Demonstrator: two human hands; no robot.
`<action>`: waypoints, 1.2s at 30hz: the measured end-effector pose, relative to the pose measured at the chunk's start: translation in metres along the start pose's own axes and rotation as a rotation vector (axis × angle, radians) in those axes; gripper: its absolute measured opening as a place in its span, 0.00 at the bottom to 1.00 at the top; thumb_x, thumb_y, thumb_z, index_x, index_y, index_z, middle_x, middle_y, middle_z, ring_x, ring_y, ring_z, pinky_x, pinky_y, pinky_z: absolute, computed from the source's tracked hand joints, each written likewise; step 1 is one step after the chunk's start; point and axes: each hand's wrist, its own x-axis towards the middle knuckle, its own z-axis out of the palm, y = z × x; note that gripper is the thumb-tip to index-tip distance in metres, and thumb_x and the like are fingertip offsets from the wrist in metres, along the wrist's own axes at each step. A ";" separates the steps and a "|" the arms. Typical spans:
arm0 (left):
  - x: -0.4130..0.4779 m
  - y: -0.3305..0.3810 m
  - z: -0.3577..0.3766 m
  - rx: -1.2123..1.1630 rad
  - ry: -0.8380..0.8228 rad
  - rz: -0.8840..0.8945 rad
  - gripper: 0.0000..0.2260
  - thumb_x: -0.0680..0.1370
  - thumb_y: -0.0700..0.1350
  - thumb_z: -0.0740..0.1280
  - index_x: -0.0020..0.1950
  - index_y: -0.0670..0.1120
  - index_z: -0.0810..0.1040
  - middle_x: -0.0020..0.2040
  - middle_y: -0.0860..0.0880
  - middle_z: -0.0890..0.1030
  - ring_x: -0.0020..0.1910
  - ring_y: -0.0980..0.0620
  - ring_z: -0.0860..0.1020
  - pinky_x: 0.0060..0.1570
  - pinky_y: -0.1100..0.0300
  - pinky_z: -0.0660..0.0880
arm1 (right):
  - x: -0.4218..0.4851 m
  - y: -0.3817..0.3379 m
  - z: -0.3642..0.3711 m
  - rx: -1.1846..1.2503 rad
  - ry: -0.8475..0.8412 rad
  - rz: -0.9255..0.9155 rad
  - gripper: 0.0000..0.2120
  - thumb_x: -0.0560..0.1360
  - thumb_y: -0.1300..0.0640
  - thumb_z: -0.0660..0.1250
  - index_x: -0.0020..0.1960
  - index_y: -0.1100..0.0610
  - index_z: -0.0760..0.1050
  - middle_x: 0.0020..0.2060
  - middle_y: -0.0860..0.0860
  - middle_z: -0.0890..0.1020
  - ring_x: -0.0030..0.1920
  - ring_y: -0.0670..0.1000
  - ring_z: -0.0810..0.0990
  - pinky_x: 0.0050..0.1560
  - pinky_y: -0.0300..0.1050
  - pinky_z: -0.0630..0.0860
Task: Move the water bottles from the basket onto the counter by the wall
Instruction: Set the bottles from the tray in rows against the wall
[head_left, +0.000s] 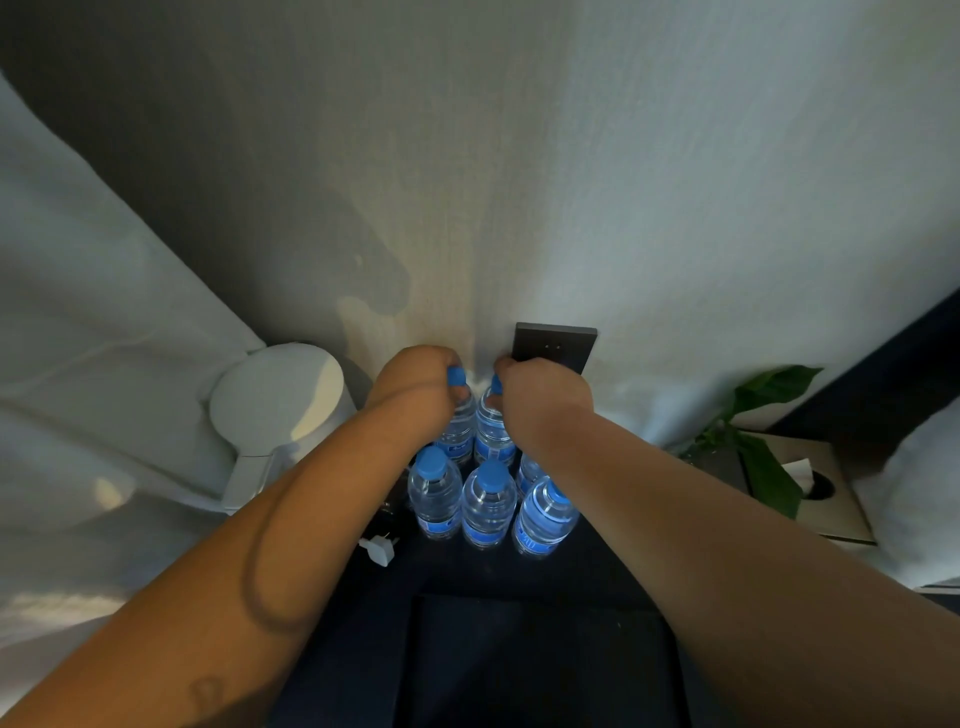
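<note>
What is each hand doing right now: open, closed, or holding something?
Left hand: closed, gripping the cap end of the left rear bottle.
Right hand: closed, gripping the cap end of the right rear bottle beside it.

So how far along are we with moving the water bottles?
Four bottles already stand on the dark counter, one half hidden by the right arm. The left hand and right hand each grip another bottle by its blue cap, close to the wall. The basket is out of view, so what remains cannot be told.
</note>
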 end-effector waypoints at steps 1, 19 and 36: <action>0.000 -0.001 0.000 -0.001 0.004 0.013 0.15 0.83 0.43 0.67 0.69 0.43 0.79 0.64 0.42 0.80 0.61 0.43 0.79 0.61 0.52 0.76 | 0.000 0.000 0.000 0.000 0.000 0.001 0.14 0.84 0.48 0.65 0.64 0.55 0.74 0.45 0.52 0.78 0.50 0.56 0.82 0.44 0.50 0.75; 0.008 -0.016 0.007 0.021 0.038 0.044 0.14 0.82 0.41 0.68 0.67 0.46 0.80 0.62 0.44 0.82 0.59 0.45 0.79 0.56 0.56 0.75 | 0.002 0.001 0.005 0.015 0.014 -0.005 0.14 0.84 0.47 0.65 0.65 0.54 0.73 0.44 0.51 0.77 0.50 0.56 0.82 0.46 0.51 0.78; 0.016 -0.028 0.018 0.054 0.058 0.090 0.13 0.81 0.39 0.67 0.65 0.45 0.81 0.59 0.45 0.82 0.56 0.47 0.79 0.50 0.59 0.71 | -0.011 -0.003 -0.007 -0.188 -0.004 -0.109 0.23 0.74 0.63 0.70 0.66 0.52 0.69 0.32 0.49 0.67 0.40 0.57 0.76 0.43 0.51 0.68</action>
